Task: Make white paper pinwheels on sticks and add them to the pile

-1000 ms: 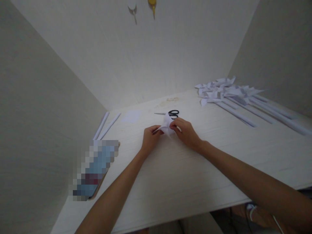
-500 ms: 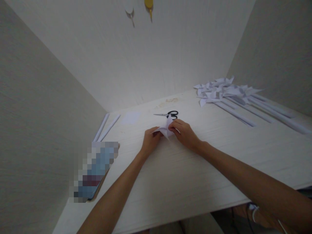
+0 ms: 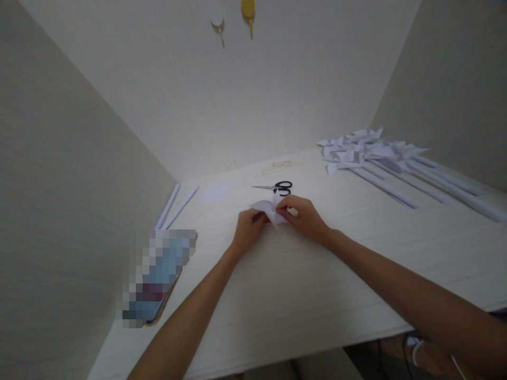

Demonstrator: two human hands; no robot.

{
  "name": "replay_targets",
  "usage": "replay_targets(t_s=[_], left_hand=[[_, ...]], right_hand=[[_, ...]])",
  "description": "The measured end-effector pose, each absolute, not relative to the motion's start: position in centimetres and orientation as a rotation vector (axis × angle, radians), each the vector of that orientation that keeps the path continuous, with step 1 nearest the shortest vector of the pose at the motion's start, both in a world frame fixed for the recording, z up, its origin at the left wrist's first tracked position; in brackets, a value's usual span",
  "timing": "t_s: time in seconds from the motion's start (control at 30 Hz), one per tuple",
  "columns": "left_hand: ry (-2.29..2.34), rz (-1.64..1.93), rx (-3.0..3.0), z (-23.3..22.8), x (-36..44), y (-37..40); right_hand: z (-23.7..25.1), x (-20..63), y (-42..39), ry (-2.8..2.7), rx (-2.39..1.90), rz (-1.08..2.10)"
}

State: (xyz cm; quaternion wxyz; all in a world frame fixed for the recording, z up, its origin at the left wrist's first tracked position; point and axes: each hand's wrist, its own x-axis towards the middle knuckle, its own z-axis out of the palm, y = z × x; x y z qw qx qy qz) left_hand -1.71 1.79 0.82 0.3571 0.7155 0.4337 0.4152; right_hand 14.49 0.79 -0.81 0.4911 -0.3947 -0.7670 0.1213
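Both my hands pinch a small folded white paper piece [image 3: 269, 208] over the middle of the white table [image 3: 301, 285]. My left hand [image 3: 247, 231] grips its left side and my right hand [image 3: 304, 216] grips its right side, fingers closed on the folds. The paper's points stick up between my fingertips. Black-handled scissors [image 3: 277, 187] lie just behind the paper, blades pointing left.
Several finished paper pinwheels on rolled paper sticks [image 3: 380, 158] lie at the back right. Two rolled paper sticks [image 3: 176, 206] rest by the left wall, a small paper square [image 3: 216, 191] beside them. A blurred flat object [image 3: 156, 274] lies at the front left. Walls enclose three sides.
The paper piece has been pressed lower and flatter between my fingers; my hands stayed in nearly the same place. The view shifted slightly.
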Motion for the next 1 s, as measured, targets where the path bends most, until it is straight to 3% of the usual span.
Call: replay_targets(t_s=[0.27,0.6,1.0], left_hand=[[1.166,1.154,1.899,0.1,-2.0,1.9],[1.093,1.187,2.027,0.3,-2.3,1.7],[1.044,1.148,2.163,0.0,-2.1,1.8]], right_hand=[[0.0,14.7,0.4,-1.742,-0.94,0.258],[-1.1,13.9,0.7,-1.458,-0.923,0.855],[-1.2,14.1,0.9,-1.533,-0.951,0.914]])
